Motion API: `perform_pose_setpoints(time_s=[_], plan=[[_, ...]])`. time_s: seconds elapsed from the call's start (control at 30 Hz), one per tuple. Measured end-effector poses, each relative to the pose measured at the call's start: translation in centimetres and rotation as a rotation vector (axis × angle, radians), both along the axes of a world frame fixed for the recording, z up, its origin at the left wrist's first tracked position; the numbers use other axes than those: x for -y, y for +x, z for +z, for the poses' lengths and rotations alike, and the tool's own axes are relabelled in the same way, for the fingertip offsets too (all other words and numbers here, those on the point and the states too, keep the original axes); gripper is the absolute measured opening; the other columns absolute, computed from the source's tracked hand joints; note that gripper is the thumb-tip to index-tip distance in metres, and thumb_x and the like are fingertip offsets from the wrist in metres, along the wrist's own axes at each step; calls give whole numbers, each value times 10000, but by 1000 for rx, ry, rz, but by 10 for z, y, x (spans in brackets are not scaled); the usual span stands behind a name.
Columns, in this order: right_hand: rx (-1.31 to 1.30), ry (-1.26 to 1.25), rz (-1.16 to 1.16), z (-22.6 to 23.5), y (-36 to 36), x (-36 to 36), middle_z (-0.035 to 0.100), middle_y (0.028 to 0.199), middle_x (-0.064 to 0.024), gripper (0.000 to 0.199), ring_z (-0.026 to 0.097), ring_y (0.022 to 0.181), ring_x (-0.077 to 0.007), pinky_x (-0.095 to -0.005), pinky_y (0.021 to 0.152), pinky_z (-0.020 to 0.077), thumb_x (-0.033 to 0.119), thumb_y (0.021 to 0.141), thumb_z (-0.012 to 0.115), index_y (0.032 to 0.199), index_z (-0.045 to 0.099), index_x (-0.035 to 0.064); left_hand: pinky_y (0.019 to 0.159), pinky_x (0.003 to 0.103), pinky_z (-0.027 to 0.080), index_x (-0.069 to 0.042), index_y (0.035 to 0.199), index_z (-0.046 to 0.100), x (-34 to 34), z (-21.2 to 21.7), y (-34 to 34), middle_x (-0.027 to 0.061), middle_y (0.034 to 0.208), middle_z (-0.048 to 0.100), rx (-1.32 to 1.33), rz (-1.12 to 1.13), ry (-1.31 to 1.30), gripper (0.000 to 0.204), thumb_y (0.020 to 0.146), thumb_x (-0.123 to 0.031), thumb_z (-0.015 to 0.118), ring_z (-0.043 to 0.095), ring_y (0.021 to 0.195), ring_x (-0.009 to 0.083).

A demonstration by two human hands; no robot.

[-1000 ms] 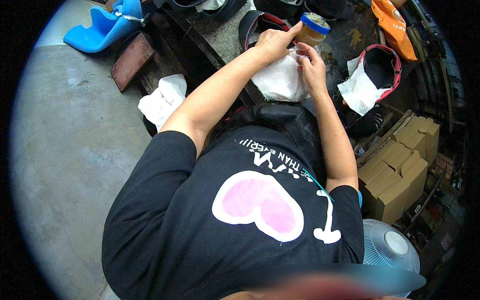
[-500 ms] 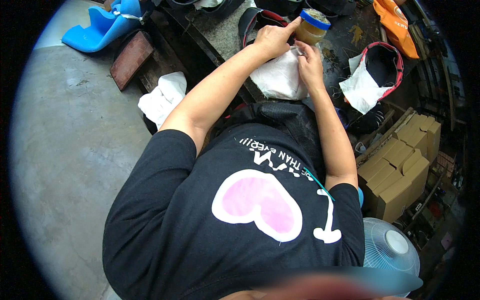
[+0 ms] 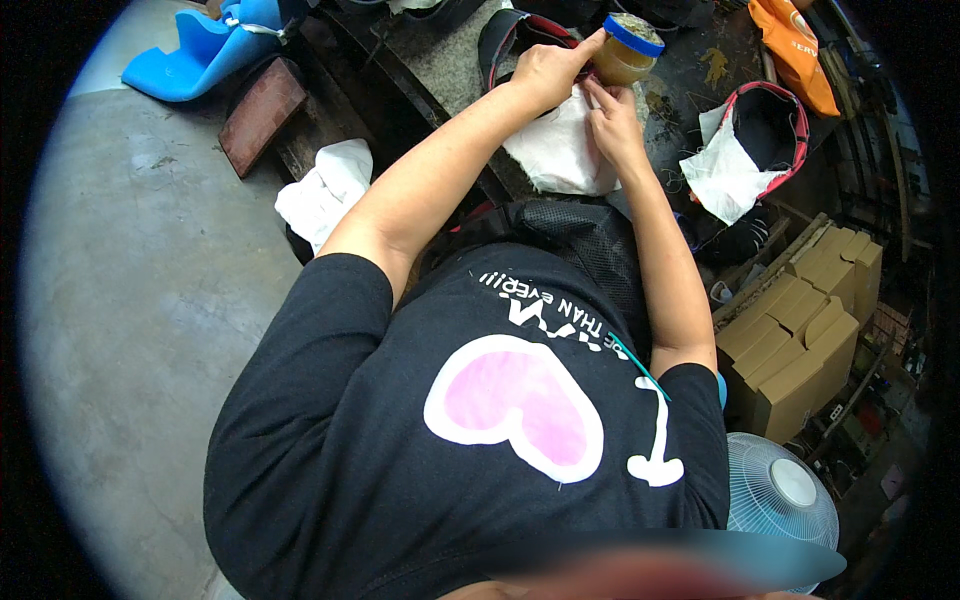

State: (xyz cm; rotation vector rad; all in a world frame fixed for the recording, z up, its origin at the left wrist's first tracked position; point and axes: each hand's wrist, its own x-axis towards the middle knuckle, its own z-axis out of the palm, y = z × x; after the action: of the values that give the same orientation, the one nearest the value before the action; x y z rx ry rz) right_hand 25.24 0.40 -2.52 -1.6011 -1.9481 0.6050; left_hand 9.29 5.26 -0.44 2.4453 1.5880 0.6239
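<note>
Over the dark worktop, my left hand is closed, its index finger stretched toward a jar with a blue rim and yellowish-brown contents. What its other fingers grip is hidden. My right hand faces it from the right, thumb and fingers pinched at the upper edge of a white cloth. The cloth hangs below both hands. Just behind my left hand stands a black curved piece with red trim; whether it joins the cloth, I cannot tell.
At right lies a similar black piece with red trim and a frayed white cloth. An orange bag is beyond it. Cardboard boxes and a fan stand lower right. A white cloth bundle sits left, near a blue sheet.
Both hands stay close together beside the jar, with only slight finger shifts. The right hand has moved a little, and the white cloth has shifted slightly upward.
</note>
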Motion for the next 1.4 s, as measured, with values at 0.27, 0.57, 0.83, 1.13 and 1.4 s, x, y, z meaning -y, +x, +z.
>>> perform_pose_setpoints(time_s=[0.27, 0.57, 0.83, 1.13, 1.4], plan=[[231, -123, 78, 12, -5, 6, 537, 1175, -143, 389, 594, 1066, -336, -438, 937, 483, 214, 857, 568, 1216, 665, 327, 659, 436, 570, -346, 1533, 190, -1, 2, -1, 180, 767, 688, -8, -7, -65, 896, 809, -139, 676, 701, 718, 332], [366, 12, 68, 16, -12, 11, 545, 1163, -122, 332, 612, 1043, -314, -417, 869, 512, 304, 904, 595, 1232, 648, 285, 669, 449, 569, -324, 1532, 200, -5, -4, -2, 182, 814, 696, 47, -22, -29, 906, 797, -169, 707, 702, 732, 338], [162, -83, 7, 17, -10, 5, 504, 1292, -156, 431, 587, 1116, -359, -449, 910, 500, 339, 885, 586, 1316, 575, 313, 675, 456, 564, -310, 1524, 242, -3, 3, -3, 179, 814, 697, 6, -14, -55, 840, 816, -161, 669, 701, 741, 342], [317, -44, 66, 24, -15, 9, 504, 1281, -191, 589, 589, 1113, -380, -460, 911, 496, 440, 875, 605, 1406, 486, 215, 661, 453, 564, -313, 1527, 231, -4, 0, -4, 187, 798, 694, 81, -51, -44, 839, 818, -146, 648, 699, 722, 349], [215, -8, -44, 20, -15, 8, 483, 1302, -176, 572, 603, 1100, -376, -470, 905, 496, 444, 922, 565, 1443, 435, 246, 671, 452, 570, -339, 1521, 238, -9, -9, -1, 201, 803, 691, 44, -14, -54, 845, 818, -133, 658, 703, 752, 349]])
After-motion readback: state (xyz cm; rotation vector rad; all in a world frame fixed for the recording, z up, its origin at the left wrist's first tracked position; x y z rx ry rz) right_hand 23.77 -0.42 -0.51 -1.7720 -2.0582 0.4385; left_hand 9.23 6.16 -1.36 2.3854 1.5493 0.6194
